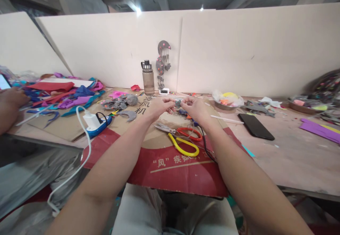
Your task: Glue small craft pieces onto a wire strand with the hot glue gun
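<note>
A small grey-green piece (177, 103) is held just beyond the scissors (171, 130) — pinched between the fingertips of the left hand (162, 108) and the right hand (193, 108), both drawn narrow. The scissors are laid on printed cardboard (140, 173). To their left a grey crescent (130, 115) is placed; to their right a black phone (256, 126) is set on the table (281, 160).

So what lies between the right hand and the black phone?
A thin white stick lies between the right hand and the black phone, as the head view shows.
</note>
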Demonstrator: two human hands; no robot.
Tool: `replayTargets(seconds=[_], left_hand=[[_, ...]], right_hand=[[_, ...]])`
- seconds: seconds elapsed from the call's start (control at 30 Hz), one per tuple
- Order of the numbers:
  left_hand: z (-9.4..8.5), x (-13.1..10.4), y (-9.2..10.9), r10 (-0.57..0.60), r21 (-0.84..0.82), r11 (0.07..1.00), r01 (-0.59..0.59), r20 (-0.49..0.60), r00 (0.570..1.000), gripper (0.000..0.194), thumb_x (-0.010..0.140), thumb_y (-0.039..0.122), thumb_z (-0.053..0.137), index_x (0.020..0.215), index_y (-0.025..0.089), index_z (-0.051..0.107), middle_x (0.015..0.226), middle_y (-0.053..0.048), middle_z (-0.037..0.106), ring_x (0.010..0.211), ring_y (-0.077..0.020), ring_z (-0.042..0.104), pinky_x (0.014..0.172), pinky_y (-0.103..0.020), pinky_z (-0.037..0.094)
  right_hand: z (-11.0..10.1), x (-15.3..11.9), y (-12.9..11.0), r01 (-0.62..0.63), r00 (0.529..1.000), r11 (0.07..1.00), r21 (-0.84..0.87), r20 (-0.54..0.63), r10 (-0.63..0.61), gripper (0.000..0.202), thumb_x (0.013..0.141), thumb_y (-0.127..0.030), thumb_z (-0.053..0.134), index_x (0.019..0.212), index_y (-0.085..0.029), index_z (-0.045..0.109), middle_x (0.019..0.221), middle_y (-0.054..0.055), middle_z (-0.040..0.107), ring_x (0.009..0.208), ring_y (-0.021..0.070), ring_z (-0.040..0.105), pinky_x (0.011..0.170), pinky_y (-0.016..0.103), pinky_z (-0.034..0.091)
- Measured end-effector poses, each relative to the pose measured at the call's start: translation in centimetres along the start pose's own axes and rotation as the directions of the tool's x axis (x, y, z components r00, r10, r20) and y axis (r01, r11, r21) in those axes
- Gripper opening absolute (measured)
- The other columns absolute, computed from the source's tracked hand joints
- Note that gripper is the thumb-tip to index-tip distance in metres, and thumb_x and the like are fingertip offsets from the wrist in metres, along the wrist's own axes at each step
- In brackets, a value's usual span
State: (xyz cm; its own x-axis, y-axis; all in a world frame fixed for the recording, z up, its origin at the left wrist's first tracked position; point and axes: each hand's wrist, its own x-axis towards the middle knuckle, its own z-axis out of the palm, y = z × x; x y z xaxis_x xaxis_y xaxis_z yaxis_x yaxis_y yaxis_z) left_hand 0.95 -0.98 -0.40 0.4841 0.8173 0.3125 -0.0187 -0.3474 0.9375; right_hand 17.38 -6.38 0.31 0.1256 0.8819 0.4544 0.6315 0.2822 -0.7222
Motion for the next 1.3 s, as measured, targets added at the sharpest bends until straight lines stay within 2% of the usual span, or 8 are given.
replayTargets(seconds=[0.17,0.33,0.47,0.57,0.67,0.87,1.07,1.3], left_hand=[[-0.2,-0.1,-0.4,0.149,0.275,0.949,-0.154,0.039,0.988,0.018,0.070,0.027,0.066,0.083,0.015,0.071,0.065,-0.001,0.065,0.052,-0.0085,0.054,0.050,-0.020,0.042],[0.2,-0.6,0.2,0.140,0.352,0.925,-0.140,0.026,0.990,0.010,0.070,0.025,0.065,0.070,0.015,0.068,0.056,-0.001,0.064,0.048,-0.0095,0.056,0.048,-0.019,0.042],[0.4,-0.5,0.3,0.082,0.272,0.961,-0.055,-0.090,0.993,0.006,0.067,0.020,0.067,0.066,0.015,0.064,0.053,-0.001,0.063,0.047,-0.0103,0.058,0.048,-0.020,0.045],[0.6,-0.3,0.1,0.035,0.150,0.989,-0.007,-0.183,0.982,0.004,0.067,0.015,0.066,0.065,0.014,0.062,0.053,-0.001,0.062,0.046,-0.0095,0.057,0.049,-0.021,0.047],[0.7,-0.1,-0.1,0.004,0.075,0.997,0.012,-0.210,0.978,0.004,0.068,0.013,0.066,0.066,0.013,0.062,0.052,-0.001,0.061,0.046,-0.0085,0.055,0.050,-0.021,0.047],[0.7,0.1,-0.3,0.031,0.016,0.999,-0.029,-0.176,0.984,0.004,0.069,0.015,0.066,0.068,0.012,0.063,0.055,-0.001,0.061,0.048,-0.0079,0.055,0.050,-0.020,0.047],[0.9,-0.1,-0.1,-0.014,-0.136,0.991,0.003,-0.077,0.997,0.008,0.071,0.016,0.068,0.075,0.011,0.064,0.063,-0.002,0.064,0.053,-0.0090,0.059,0.056,-0.023,0.051],[0.9,-0.6,1.0,-0.062,-0.284,0.956,0.068,0.029,0.998,0.014,0.069,0.008,0.064,0.083,0.008,0.065,0.071,-0.005,0.068,0.064,-0.0129,0.067,0.067,-0.027,0.055]], right_hand=[[0.2,-0.3,-0.2,0.095,0.995,0.980,-0.175,0.024,-0.092,0.008,0.075,-0.025,0.060,0.068,-0.020,0.060,0.054,-0.003,0.050,0.050,0.0114,0.041,0.053,0.025,0.027],[0.7,-0.2,0.1,0.182,0.982,0.944,-0.275,0.004,-0.189,0.007,0.076,-0.022,0.061,0.070,-0.021,0.060,0.069,0.001,0.058,0.064,0.0154,0.048,0.061,0.027,0.031],[1.0,-0.4,0.1,0.181,0.983,0.970,-0.162,-0.006,-0.184,0.002,0.082,-0.023,0.055,0.080,-0.021,0.056,0.064,-0.002,0.052,0.060,0.0147,0.046,0.060,0.028,0.031],[1.3,-0.6,0.1,0.170,0.984,0.983,-0.067,-0.048,-0.173,0.012,0.081,-0.022,0.053,0.094,-0.022,0.052,0.060,-0.006,0.045,0.055,0.0141,0.043,0.057,0.027,0.030],[1.9,-0.7,0.2,0.165,0.983,0.986,0.001,-0.078,-0.164,0.017,0.080,-0.022,0.052,0.097,-0.021,0.049,0.059,-0.007,0.043,0.055,0.0137,0.043,0.057,0.026,0.031],[2.4,-0.6,0.0,0.093,0.991,0.994,0.055,-0.102,-0.088,0.011,0.080,-0.026,0.054,0.090,-0.021,0.053,0.055,-0.008,0.041,0.052,0.0124,0.040,0.053,0.025,0.029],[1.8,-0.3,0.0,0.043,0.995,0.993,0.112,-0.096,-0.032,0.016,0.080,-0.031,0.053,0.067,-0.021,0.053,0.054,-0.006,0.044,0.051,0.0115,0.039,0.054,0.026,0.030],[1.1,0.1,0.4,0.005,0.995,0.994,0.110,-0.103,0.006,0.015,0.078,-0.031,0.052,0.068,-0.020,0.053,0.058,-0.004,0.049,0.054,0.0116,0.042,0.057,0.025,0.033]])
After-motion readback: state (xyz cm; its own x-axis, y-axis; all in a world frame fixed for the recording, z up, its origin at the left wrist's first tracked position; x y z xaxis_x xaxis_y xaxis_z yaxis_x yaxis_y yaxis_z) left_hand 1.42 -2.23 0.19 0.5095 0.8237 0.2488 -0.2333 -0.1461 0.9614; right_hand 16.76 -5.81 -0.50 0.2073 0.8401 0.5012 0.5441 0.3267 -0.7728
